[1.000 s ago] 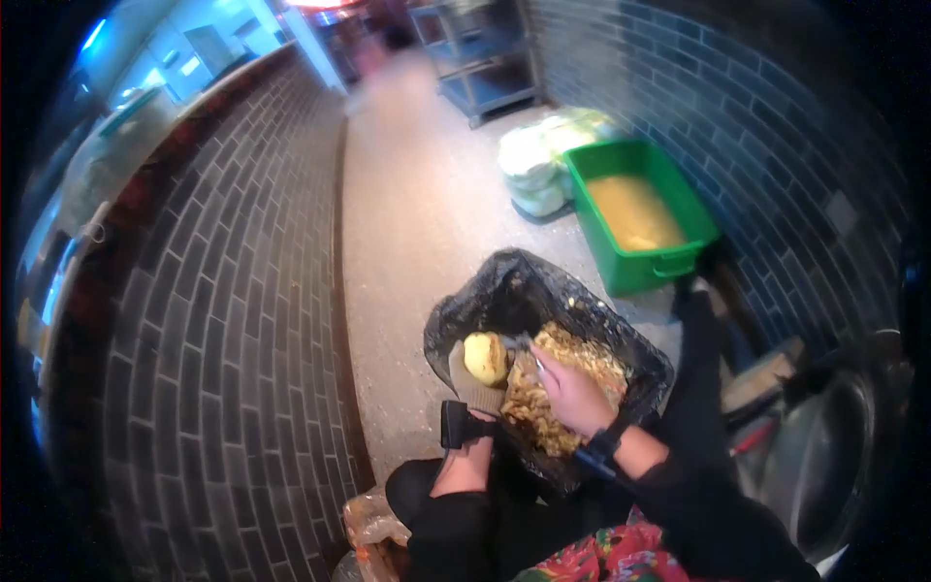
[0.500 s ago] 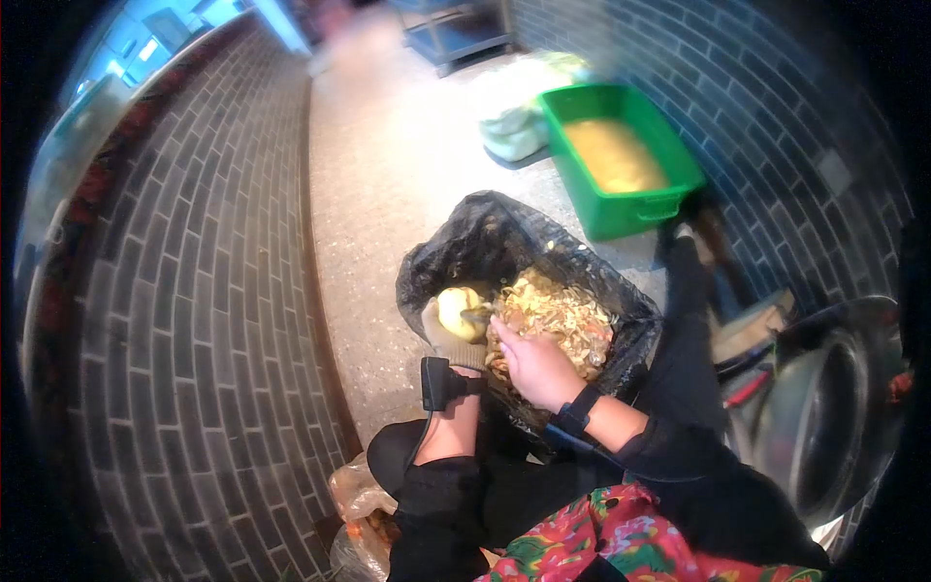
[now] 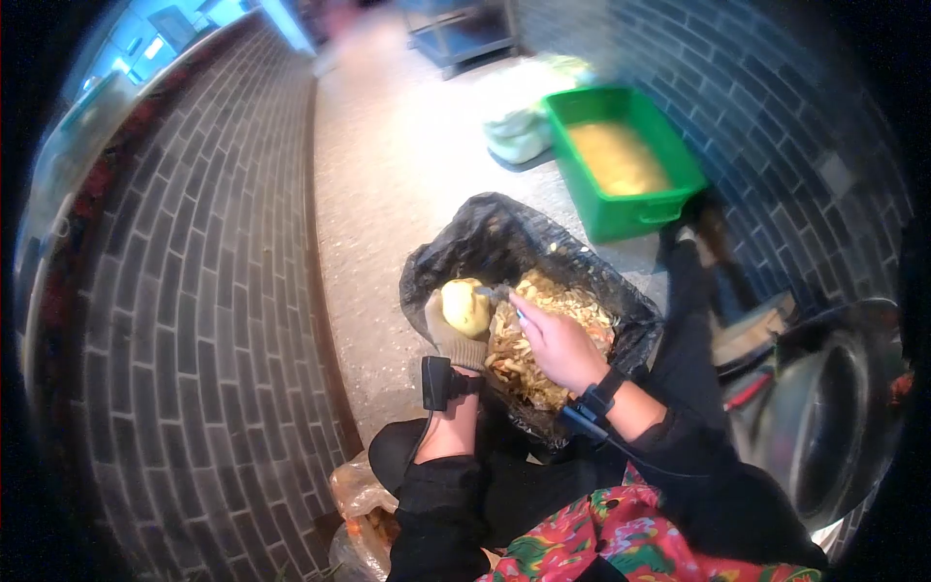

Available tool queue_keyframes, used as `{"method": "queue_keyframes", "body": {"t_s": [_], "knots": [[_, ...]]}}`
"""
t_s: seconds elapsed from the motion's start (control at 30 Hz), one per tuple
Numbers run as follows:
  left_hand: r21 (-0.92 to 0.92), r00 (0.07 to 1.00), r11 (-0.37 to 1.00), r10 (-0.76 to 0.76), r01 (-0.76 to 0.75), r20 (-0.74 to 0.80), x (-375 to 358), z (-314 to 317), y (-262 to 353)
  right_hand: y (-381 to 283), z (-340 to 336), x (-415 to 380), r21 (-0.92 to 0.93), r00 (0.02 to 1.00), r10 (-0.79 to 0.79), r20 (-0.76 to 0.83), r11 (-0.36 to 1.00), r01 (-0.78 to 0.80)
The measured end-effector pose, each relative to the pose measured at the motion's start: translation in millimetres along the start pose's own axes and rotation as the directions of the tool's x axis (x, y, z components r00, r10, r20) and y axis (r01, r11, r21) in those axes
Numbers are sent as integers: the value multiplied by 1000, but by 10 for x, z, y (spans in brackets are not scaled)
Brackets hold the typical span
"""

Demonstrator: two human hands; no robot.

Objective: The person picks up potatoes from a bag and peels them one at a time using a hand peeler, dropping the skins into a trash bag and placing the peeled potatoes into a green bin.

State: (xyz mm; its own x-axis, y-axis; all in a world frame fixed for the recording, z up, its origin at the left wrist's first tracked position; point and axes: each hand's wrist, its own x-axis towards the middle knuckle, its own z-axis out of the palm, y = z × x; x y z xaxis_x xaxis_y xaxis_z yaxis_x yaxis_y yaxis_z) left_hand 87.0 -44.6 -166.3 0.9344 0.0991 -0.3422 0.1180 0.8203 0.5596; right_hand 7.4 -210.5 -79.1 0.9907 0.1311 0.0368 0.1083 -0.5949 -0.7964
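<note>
A pale peeled potato (image 3: 465, 308) rests in my left hand (image 3: 456, 339), which wears a beige knit glove and is closed around it. My right hand (image 3: 561, 347), bare, grips a small peeler (image 3: 497, 292); its grey blade lies at the potato's upper right side. Most of the handle is hidden by my fingers. Both hands are over a container lined with a black plastic bag (image 3: 446, 238). Inside the bag, below my right hand, is a heap of peelings (image 3: 529, 373).
A green tub (image 3: 635, 210) with yellowish contents stands ahead on the right, beside a whitish sack (image 3: 519, 136). Clear plastic bags (image 3: 359, 485) sit by my left leg. Large metal pans (image 3: 824, 427) are at right. Brick walls flank the floor; a metal rack (image 3: 464, 44) stands farther off.
My right hand has shifted slightly up and right, bringing the peeler from the potato's face to its upper right side. My left hand still holds the potato in nearly the same place.
</note>
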Motion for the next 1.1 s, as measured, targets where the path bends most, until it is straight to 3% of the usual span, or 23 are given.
{"method": "queue_keyframes", "body": {"t_s": [0.1,0.17,0.33,0.37,0.4,0.43,0.47,0.53,0.7,0.8,0.93,1.0,1.03,1.1], "knots": [[47,987,998,-51,45,155,-108,89,-27,39,-98,159,14,996,-80,-35,997,81],[30,986,998,-65,61,151,-135,127,-18,59,-93,180,15,989,-139,-47,990,139],[-6,995,999,-38,39,95,-115,6,-71,13,-32,98,-18,998,-47,40,999,47],[265,971,942,166,-208,170,-67,-83,-76,-19,-26,71,-33,997,-10,73,999,13],[487,897,756,330,-438,296,-7,-166,-75,13,49,33,-34,997,-7,72,999,9],[215,974,958,155,-189,165,63,-120,-33,71,159,-17,-27,997,-49,54,998,50],[212,974,959,153,-186,165,51,-117,-12,118,238,-58,-22,995,-92,37,995,93],[-23,998,998,-63,64,10,-47,-11,75,28,241,-91,-42,994,-17,104,999,21],[-82,1000,997,-5,6,17,49,-191,-12,69,395,-179,-17,996,-22,84,1000,24],[-33,992,994,-102,100,-78,-51,-121,74,35,507,-307,-27,991,-15,131,999,19],[-62,998,998,-7,4,-60,82,-175,89,3,435,-267,35,990,-43,137,999,38],[-34,997,997,-65,64,-36,45,-143,130,-108,195,-178,-25,981,43,190,999,-39],[-11,999,1000,-18,19,34,105,-191,104,-93,146,-115,-12,992,28,126,1000,-26],[-94,999,995,-34,34,1,93,-133,41,-34,60,-3,-13,998,15,62,1000,-14]]}}
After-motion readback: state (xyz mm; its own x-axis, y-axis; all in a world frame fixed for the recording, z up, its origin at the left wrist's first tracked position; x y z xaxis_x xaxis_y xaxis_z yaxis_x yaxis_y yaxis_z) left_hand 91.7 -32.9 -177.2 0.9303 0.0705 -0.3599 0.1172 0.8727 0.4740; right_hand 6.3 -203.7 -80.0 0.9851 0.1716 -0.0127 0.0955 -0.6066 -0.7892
